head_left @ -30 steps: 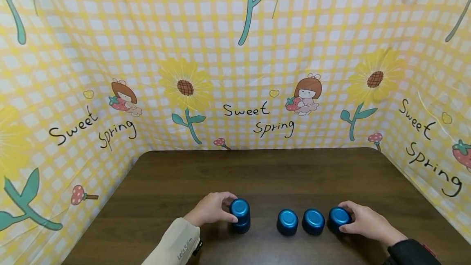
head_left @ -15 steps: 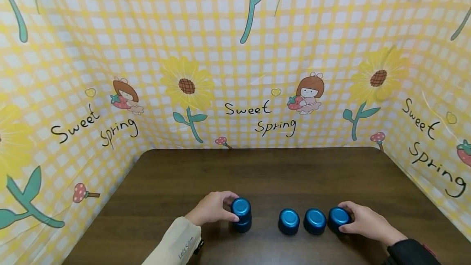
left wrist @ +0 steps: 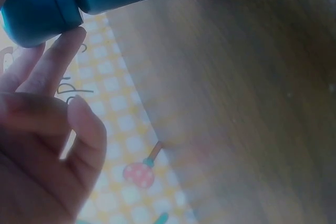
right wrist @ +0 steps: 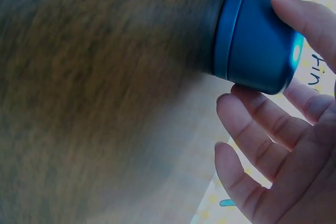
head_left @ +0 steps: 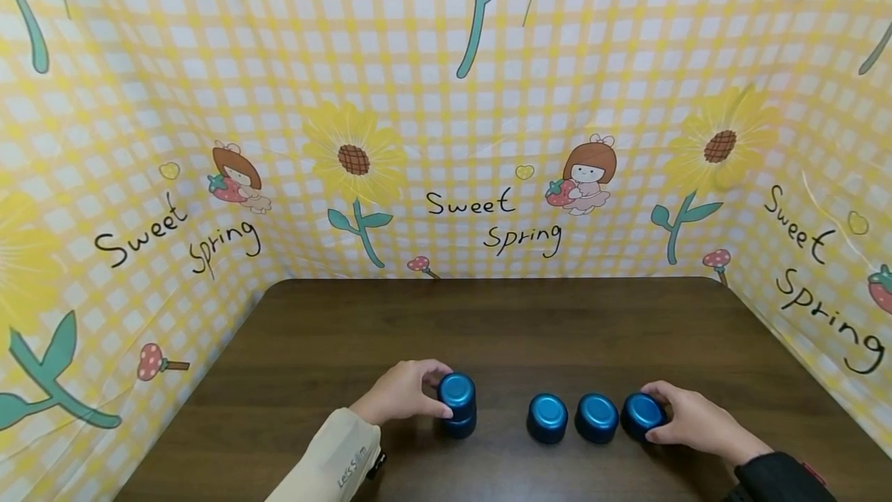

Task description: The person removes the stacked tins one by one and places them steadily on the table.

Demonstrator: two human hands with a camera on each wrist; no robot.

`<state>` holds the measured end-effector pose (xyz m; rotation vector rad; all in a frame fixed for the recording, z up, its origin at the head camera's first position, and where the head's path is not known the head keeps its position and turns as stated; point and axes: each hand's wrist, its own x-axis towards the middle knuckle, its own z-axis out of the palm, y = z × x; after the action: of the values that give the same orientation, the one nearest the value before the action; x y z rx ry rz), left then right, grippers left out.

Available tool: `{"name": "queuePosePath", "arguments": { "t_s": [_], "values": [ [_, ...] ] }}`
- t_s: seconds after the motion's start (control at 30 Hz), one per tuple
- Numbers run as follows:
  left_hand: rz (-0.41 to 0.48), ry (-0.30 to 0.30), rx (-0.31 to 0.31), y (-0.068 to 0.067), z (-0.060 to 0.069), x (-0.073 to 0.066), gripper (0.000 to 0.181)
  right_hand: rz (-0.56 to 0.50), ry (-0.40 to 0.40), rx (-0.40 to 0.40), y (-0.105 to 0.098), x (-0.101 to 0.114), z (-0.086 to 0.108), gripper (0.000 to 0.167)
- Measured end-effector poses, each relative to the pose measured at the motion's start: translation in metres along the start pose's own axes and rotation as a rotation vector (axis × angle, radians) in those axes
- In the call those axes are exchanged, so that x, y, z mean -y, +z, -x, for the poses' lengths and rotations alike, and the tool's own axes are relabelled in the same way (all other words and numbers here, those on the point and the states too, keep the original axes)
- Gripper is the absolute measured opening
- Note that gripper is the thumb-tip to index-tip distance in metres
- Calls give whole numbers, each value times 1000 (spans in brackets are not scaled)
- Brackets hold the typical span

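Observation:
Two blue cylindrical jars are stacked in the head view, and the left hand (head_left: 404, 392) grips the upper jar (head_left: 457, 393) between thumb and fingers. The lower jar (head_left: 460, 426) stands on the table beneath it. To the right, a blue jar (head_left: 547, 417) and another blue jar (head_left: 596, 417) stand side by side. At the right end of that row, the right hand (head_left: 700, 421) holds a third jar (head_left: 643, 415) by its side. The right wrist view shows that jar (right wrist: 257, 40) resting on the table, with thumb and fingers on opposite sides.
The brown wooden table (head_left: 418, 331) is bordered at the back and sides by a yellow-and-white checked cloth (head_left: 446, 138) printed with flowers and "Sweet Spring". Between the stack and the row of jars lies a gap of bare table.
The head view has shifted slightly. Both hands keep their hold on the same jars, and the jars have not visibly moved on the table.

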<state>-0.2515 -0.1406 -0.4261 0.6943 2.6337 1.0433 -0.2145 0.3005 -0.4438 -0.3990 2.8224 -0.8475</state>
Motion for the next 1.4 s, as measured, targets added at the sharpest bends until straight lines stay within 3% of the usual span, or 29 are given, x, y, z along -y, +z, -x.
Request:
{"name": "queuePosePath", "arguments": {
  "t_s": [0.33, 0.7, 1.2, 1.4],
  "values": [
    [6, 4, 12, -1, 1, -2, 53, -17, 9, 15, -7, 5, -2, 62],
    [-34, 2, 5, 1, 1, 2, 57, 12, -54, -85, -14, 24, -7, 64],
    [-93, 0, 9, 4, 2, 6, 58, -18, -96, -105, -6, 54, -22, 62],
    [-82, 2, 36, 5, 0, 7, 59, -23, -158, -79, 2, 68, -32, 61]
  ]
}}
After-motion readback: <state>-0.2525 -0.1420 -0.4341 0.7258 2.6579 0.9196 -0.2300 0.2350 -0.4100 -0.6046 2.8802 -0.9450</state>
